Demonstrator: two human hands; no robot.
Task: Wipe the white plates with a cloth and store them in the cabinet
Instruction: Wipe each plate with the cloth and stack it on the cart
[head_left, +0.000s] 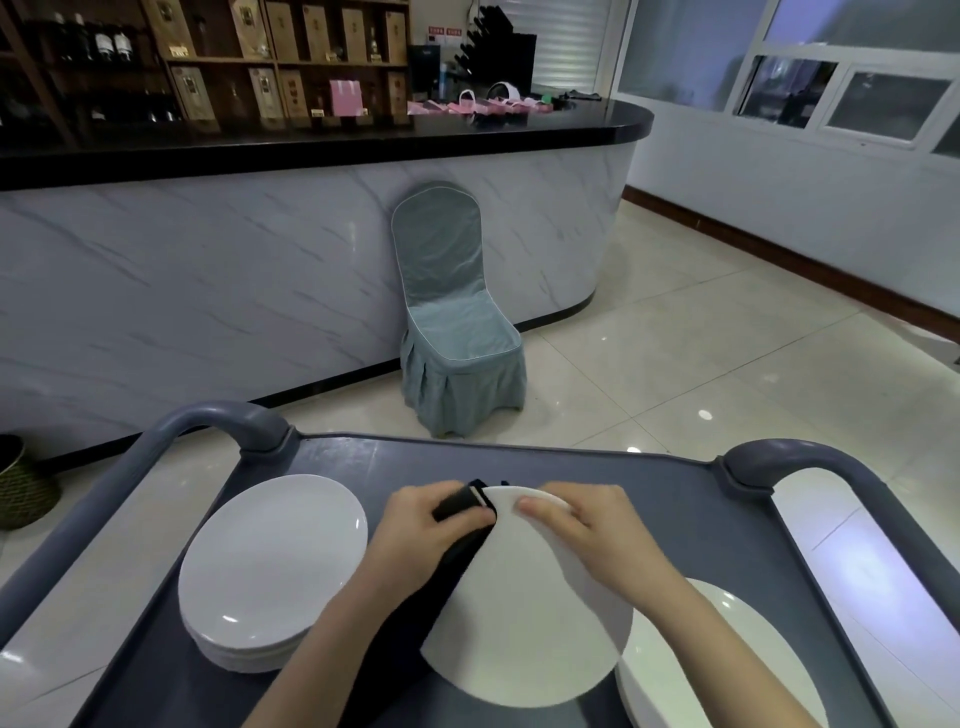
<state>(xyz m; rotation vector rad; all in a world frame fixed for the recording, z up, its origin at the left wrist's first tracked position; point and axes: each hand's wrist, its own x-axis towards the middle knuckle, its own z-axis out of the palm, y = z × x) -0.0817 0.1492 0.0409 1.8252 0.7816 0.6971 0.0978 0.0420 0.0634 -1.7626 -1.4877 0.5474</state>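
Above the grey plastic cart tray (665, 499), the right hand (589, 525) grips the far rim of a round white plate (524, 618), thumb on its face. The left hand (423, 525) pinches a black cloth (460, 505) against the plate's left edge. A stack of white plates (270, 561) sits left on the tray, and more white plates (696, 654) sit right.

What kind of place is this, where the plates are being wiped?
Most likely a restaurant or banquet hall: a bar counter backed by shelves of bottles, a fabric-covered banquet chair, and a service cart carrying stacks of white plates.
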